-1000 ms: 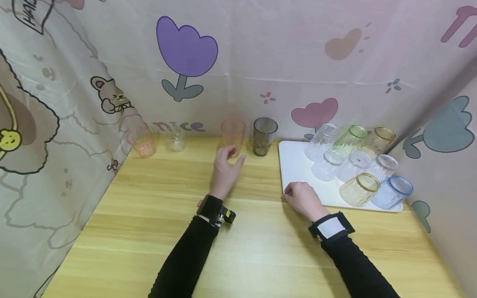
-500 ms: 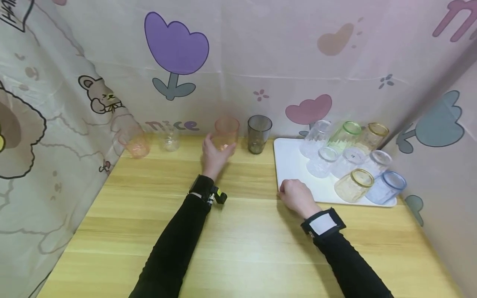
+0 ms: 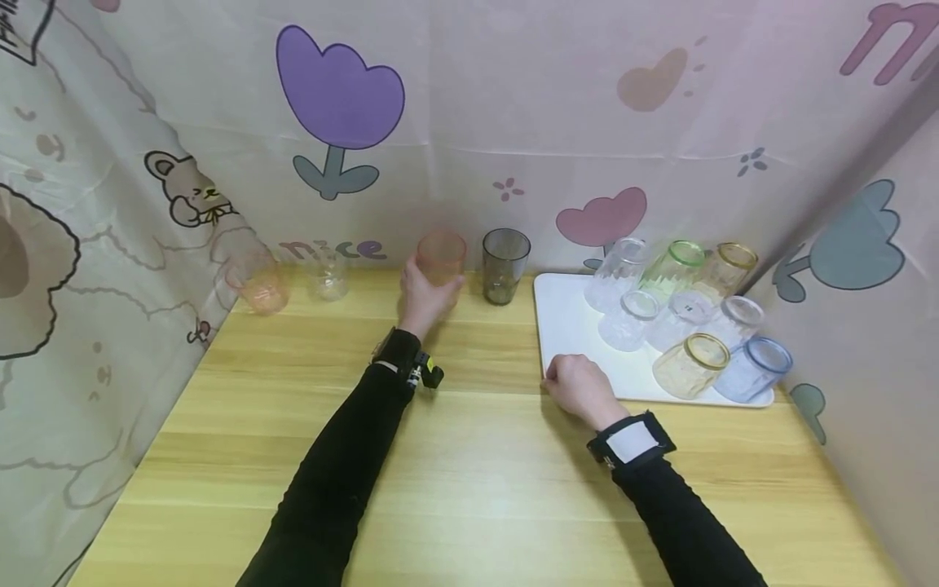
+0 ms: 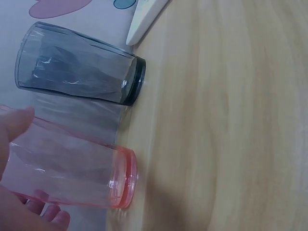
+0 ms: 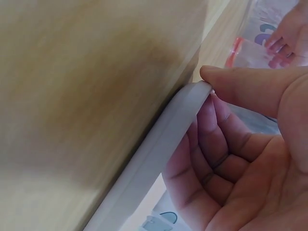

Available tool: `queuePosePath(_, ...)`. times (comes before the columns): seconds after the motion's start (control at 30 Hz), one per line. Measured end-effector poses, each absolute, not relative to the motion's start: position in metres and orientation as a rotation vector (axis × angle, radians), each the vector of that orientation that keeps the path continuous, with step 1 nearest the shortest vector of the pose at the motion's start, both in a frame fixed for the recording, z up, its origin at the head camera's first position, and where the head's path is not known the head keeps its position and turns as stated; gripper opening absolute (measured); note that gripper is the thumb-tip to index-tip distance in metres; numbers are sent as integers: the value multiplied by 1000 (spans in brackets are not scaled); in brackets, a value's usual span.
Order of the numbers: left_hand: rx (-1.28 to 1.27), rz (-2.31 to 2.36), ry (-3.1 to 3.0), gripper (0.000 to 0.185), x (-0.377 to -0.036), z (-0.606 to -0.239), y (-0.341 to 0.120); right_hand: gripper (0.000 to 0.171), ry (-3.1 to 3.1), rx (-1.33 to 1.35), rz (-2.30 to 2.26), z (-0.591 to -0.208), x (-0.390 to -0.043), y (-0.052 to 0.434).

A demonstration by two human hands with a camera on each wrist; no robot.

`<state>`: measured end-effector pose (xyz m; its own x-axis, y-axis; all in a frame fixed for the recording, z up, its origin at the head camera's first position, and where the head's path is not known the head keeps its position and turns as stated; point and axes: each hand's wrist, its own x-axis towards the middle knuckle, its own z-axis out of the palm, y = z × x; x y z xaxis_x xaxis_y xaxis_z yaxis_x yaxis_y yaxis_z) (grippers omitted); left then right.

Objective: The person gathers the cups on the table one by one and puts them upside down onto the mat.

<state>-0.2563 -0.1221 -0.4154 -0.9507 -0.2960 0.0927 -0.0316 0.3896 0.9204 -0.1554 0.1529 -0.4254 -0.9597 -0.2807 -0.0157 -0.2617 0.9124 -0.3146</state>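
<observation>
The left hand (image 3: 427,300), a little left of the centre of the head view, is wrapped round a pinkish-orange glass (image 3: 443,254); the left wrist view shows the thumb along one side and fingertips on the other. That glass stands mouth up at the back of the wooden table (image 3: 440,497), though whether its base touches the wood I cannot tell. Well apart from it, just right of centre and lower down, the right hand (image 3: 583,390) pinches the near left corner of a white tray (image 3: 565,326) — thumb on one side of the rim, fingers curled on the other. Both wrists wear dark straps over black sleeves (image 3: 330,469). Just right of the held glass, near it but not touching, a smoky grey glass (image 3: 504,265) stands upright. Towards the left of the frame are a small clear glass (image 3: 330,281) and, farther out, a peach-coloured glass (image 3: 262,289). At the right the tray carries eight glasses in a close group — green (image 3: 676,267) and amber (image 3: 726,271) at the back, yellow (image 3: 689,371) and blue (image 3: 751,375) at the front, the others clear. A pale cloth (image 3: 477,90) printed with flowers fills the upper frame.
</observation>
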Motion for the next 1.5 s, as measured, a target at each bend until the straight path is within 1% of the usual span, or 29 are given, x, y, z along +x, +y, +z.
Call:
queuePosePath(0.27,280,-1650,-2380,100,-256,-411,-125,9,2996,-411,-484,-423,-155,150)
queuePosePath(0.5,287,-1747,-2336,95,-248,-406,-126,8,2994,-391,-502,-423,-155,152)
queuePosePath(0.67,317,-1876,-2213,94,-237,-400,-127,8,2983,-365,-508,-423,-153,153)
queuePosePath(0.9,358,-2080,-1956,83,-218,-392,-130,9,2978,-365,-508,-422,-152,151)
queuePosePath(1.1,404,-2262,-1759,80,-200,-389,-131,10,2977,-355,-562,-424,-151,154)
queuePosePath(1.23,394,-2405,-1559,66,-190,-389,-129,10,2978,-372,-588,-425,-150,157)
queuePosePath(1.37,369,-2542,-1425,47,-180,-392,-128,10,2979,-394,-598,-424,-150,157)
queuePosePath(1.47,343,-2660,-1314,39,-174,-394,-125,10,2985,-419,-631,-423,-150,156)
queuePosePath(1.5,340,-2697,-1272,40,-171,-396,-124,10,2992,-433,-653,-423,-151,156)
